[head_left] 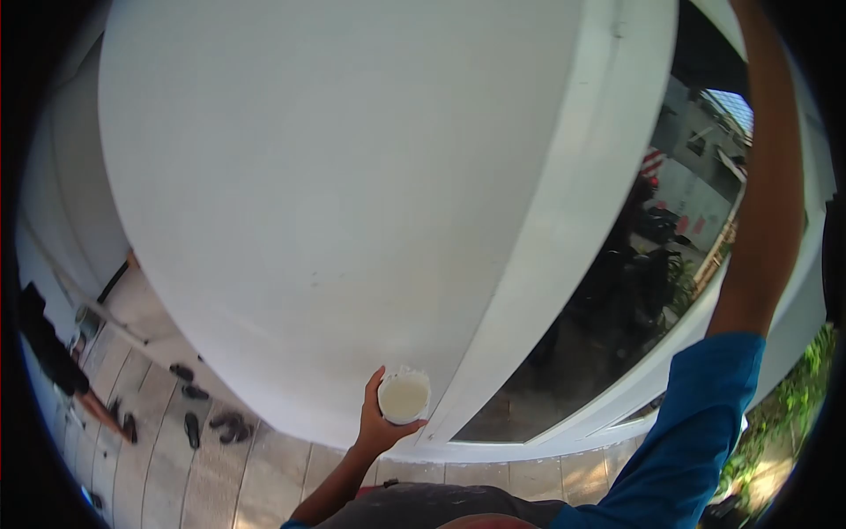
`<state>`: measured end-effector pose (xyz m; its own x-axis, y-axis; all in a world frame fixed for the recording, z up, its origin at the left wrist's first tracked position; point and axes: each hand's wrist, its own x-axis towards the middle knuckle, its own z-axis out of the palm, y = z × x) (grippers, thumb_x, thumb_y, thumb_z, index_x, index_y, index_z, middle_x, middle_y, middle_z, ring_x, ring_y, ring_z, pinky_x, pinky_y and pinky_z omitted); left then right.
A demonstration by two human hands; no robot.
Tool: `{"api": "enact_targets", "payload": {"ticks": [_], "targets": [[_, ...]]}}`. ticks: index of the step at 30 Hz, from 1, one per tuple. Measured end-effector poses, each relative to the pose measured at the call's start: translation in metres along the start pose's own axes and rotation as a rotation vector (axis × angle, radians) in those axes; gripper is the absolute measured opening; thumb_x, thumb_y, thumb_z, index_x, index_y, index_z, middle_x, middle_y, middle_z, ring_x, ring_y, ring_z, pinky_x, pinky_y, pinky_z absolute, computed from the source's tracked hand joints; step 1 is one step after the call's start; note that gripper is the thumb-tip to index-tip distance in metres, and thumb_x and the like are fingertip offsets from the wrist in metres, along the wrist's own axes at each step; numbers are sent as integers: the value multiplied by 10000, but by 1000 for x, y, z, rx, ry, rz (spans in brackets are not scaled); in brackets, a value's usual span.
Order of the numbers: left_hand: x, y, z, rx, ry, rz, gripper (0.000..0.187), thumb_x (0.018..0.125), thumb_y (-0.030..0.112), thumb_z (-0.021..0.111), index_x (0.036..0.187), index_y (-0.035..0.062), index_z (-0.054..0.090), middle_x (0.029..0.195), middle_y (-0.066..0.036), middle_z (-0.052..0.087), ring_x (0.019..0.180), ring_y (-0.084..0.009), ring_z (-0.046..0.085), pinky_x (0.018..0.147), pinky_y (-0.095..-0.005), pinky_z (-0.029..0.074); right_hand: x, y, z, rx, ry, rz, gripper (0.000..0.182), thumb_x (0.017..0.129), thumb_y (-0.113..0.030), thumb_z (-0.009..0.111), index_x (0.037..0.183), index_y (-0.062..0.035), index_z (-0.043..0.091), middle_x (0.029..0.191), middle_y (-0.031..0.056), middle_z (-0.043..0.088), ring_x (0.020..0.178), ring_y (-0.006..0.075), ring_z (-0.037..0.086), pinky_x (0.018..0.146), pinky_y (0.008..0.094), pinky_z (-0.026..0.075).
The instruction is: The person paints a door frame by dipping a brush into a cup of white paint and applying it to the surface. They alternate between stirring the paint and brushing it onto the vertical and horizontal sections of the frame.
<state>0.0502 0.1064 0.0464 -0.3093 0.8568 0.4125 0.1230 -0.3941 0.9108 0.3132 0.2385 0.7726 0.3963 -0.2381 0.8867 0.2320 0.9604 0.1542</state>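
Note:
My left hand (pixel 385 416) is wrapped round a small tub of white paint (pixel 404 398), held low in front of the wall. The tub's rim has whitish smears, and pale liquid shows inside it. Behind it rises a large white wall panel (pixel 335 176), with a few small marks on its lower part. My right arm (pixel 765 194), in a blue sleeve, stretches up along the right side past the window; its hand lies beyond the top of the view, so whatever it touches or holds is hidden.
A white frame (pixel 551 203) borders a dark window (pixel 608 309) reflecting a motorbike and buildings. Several dark shoes (pixel 192 430) lie on the tiled floor (pixel 273 472) at lower left. Another person's leg (pixel 101 413) shows at far left. Green plants (pixel 784 410) grow at right.

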Motion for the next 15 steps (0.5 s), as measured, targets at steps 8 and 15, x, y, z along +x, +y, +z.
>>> {"api": "enact_targets", "payload": {"ticks": [8,15], "targets": [[-9,10,15,220,148,-74,1021,636,284,1003,1428,53,401,1335,-148,578,1259,-267,586,1046,-402,487,-205,4,-184,536,-717,514,247,1031,-218,584,997,24,552,891,171,589,761,237,602,625,364,474],[-16,-50,20,315,249,-61,1044,634,311,1003,1448,40,407,1357,-169,578,1292,-281,577,1063,-407,478,-507,-6,-280,432,-490,514,403,1025,-366,603,1239,-36,518,868,171,592,775,233,524,679,362,450]]}}
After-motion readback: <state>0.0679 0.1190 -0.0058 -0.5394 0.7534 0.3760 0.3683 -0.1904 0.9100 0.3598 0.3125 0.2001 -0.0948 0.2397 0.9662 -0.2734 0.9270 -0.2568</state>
